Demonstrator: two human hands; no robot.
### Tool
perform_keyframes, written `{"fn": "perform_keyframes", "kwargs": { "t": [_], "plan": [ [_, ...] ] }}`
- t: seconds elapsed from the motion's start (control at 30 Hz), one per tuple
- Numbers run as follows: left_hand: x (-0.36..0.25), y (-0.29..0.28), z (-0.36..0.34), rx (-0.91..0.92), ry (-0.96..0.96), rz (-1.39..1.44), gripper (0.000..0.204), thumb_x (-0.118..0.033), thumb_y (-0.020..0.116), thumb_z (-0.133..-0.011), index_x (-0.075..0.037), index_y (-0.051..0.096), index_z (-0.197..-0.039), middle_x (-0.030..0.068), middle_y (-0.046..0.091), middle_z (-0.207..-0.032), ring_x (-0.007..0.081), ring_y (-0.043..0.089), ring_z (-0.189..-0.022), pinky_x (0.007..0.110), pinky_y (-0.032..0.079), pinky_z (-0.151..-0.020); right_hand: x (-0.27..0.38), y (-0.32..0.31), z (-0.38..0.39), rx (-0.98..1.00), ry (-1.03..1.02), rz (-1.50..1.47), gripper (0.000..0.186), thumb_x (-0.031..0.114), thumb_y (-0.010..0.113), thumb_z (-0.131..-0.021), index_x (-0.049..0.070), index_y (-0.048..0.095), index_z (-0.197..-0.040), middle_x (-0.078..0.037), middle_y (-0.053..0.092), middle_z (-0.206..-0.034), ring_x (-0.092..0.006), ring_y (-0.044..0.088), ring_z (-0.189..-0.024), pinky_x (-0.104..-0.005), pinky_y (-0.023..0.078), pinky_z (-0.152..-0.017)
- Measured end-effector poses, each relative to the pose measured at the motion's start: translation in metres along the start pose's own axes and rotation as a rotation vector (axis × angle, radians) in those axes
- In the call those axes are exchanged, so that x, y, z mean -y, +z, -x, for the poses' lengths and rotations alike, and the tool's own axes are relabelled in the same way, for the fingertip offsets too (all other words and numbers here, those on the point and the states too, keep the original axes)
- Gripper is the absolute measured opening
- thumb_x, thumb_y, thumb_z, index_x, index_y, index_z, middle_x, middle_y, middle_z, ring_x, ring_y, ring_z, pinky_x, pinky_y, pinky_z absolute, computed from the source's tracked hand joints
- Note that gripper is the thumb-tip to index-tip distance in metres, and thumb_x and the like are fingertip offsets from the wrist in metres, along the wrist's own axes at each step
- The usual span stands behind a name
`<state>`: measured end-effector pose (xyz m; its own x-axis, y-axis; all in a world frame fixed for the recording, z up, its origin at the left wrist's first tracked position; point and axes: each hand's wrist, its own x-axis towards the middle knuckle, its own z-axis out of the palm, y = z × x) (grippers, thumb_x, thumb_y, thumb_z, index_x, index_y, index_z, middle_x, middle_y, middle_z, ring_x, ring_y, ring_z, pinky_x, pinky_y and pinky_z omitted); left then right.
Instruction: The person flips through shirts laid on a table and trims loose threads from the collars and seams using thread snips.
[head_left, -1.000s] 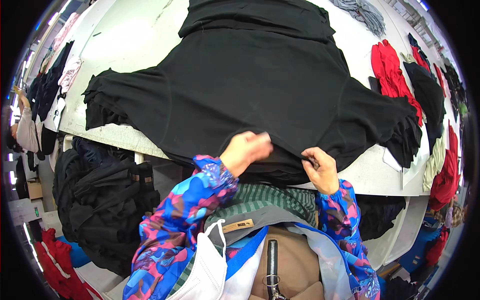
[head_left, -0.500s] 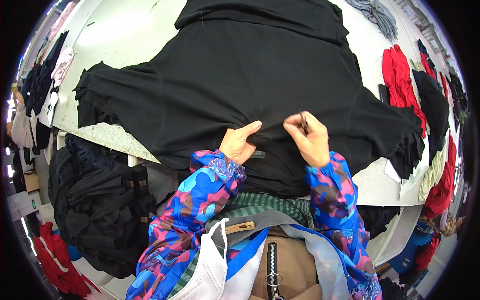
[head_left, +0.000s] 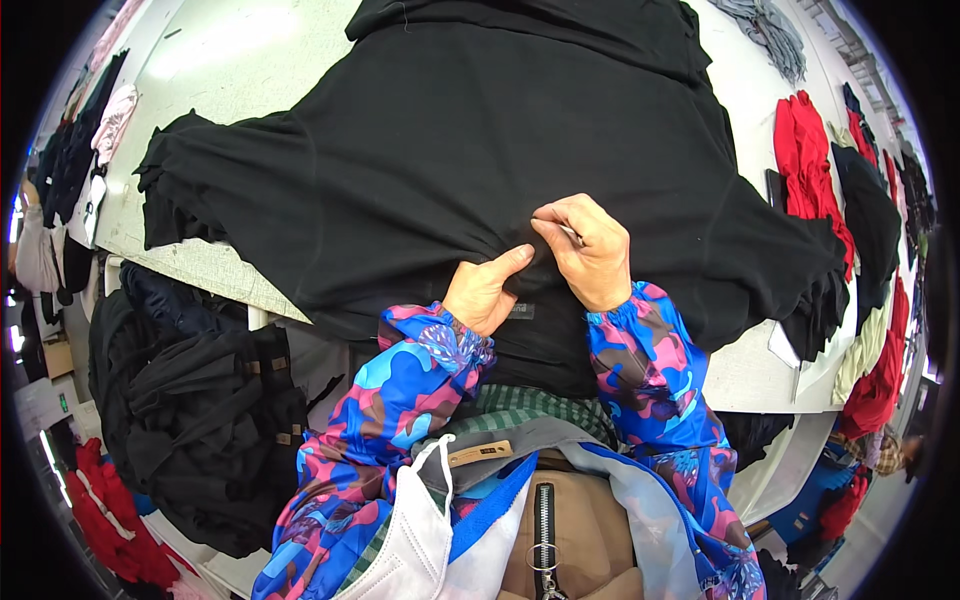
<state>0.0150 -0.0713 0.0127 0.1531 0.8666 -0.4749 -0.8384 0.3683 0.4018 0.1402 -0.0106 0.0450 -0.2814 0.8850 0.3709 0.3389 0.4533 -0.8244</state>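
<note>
The black garment (head_left: pixel 480 150), under both hands, is pinched by the left hand (head_left: pixel 482 294); a small object (head_left: pixel 573 236) is gripped by the right hand (head_left: pixel 588 252).

The right hand (head_left: pixel 592 255) covers most of a small slim tool (head_left: pixel 573 236) (too little shows to tell its kind). Of the left hand (head_left: pixel 482 292), most fingertips are hidden. The view's top edge cuts off the black sleeved garment (head_left: pixel 480 140).

My blue-pink-brown camo sleeves (head_left: pixel 400 385) have gathered cuffs (head_left: pixel 612 314); brown top (head_left: pixel 595 520), silver-toothed zipper (head_left: pixel 544 508), round ring pull (head_left: pixel 542 545); white looped mask (head_left: pixel 412 530).
</note>
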Motion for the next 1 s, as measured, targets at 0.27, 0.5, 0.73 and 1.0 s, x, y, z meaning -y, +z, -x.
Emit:
{"fn": "perform_keyframes", "kwargs": {
  "t": [0.27,0.5,0.73,1.0],
  "plan": [
    [0.002,-0.001,0.002,0.012,0.037,-0.015,0.025,-0.001,0.057,-0.083,0.003,0.055,-0.108,0.0107,0.059,-0.105,0.0196,0.056,-0.098,0.034,0.045,-0.088,0.009,-0.01,0.002,0.156,0.458,-0.485,0.005,0.004,0.062,-0.079,0.0,0.058,-0.08,0.001,0.053,-0.067,-0.0063,0.046,-0.051,-0.0197,0.034,-0.043],
    [0.001,0.0,0.003,0.012,-0.013,-0.003,0.026,-0.002,0.061,-0.081,0.003,0.056,-0.106,0.0102,0.059,-0.104,0.0185,0.056,-0.097,0.032,0.044,-0.087,0.003,-0.02,0.007,0.065,0.352,-0.243,0.007,0.005,0.063,-0.078,-0.001,0.059,-0.078,0.001,0.051,-0.064,-0.0044,0.043,-0.051,-0.0199,0.033,-0.046],
    [0.003,-0.006,0.0,0.013,0.002,0.003,0.023,0.0,0.057,-0.083,0.003,0.056,-0.106,0.0108,0.058,-0.106,0.0194,0.055,-0.1,0.034,0.044,-0.089,0.006,0.0,0.003,0.004,-0.052,0.107,0.011,0.0,0.067,-0.072,0.002,0.06,-0.081,-0.007,0.059,-0.075,-0.0173,0.061,-0.063,-0.027,0.047,-0.052],
    [0.0,0.002,0.005,0.01,0.011,0.037,0.022,-0.003,0.064,-0.079,0.002,0.06,-0.1,0.008,0.061,-0.098,0.0163,0.057,-0.091,0.031,0.045,-0.082,0.001,0.001,0.007,0.024,0.168,-0.087,0.007,0.003,0.064,-0.077,0.001,0.058,-0.079,-0.003,0.054,-0.068,-0.0112,0.051,-0.052,-0.0236,0.038,-0.045]
  ]
}}
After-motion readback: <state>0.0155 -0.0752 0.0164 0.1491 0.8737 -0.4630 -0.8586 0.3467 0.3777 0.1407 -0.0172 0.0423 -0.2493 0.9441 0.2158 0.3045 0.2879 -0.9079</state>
